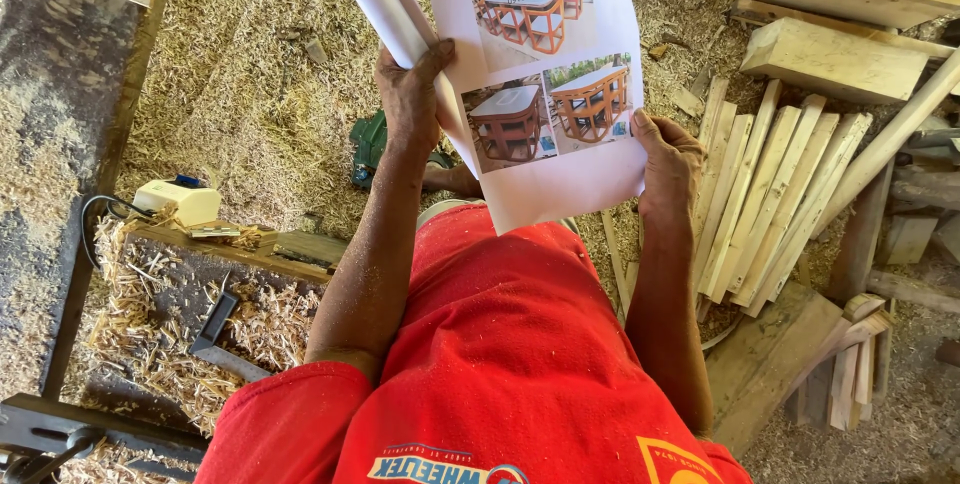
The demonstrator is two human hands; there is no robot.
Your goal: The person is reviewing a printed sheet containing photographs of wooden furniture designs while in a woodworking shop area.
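Sawdust and wood shavings cover the ground below me. To my right a row of cut wooden slats lies side by side, with thicker timber blocks beyond them and a long pale pole slanting across. To my left a workbench carries a small cream-coloured device with a dark cable, and a metal square rests among the curls of shavings. My red shirt fills the lower view. I hold printed sheets of paper showing colour photos of tables and chairs, raised in front of my chest. My left hand clamps the left edge, thumb on top, where the upper pages fold back. My right hand pinches the lower right edge, thumb pressed on the sheet.
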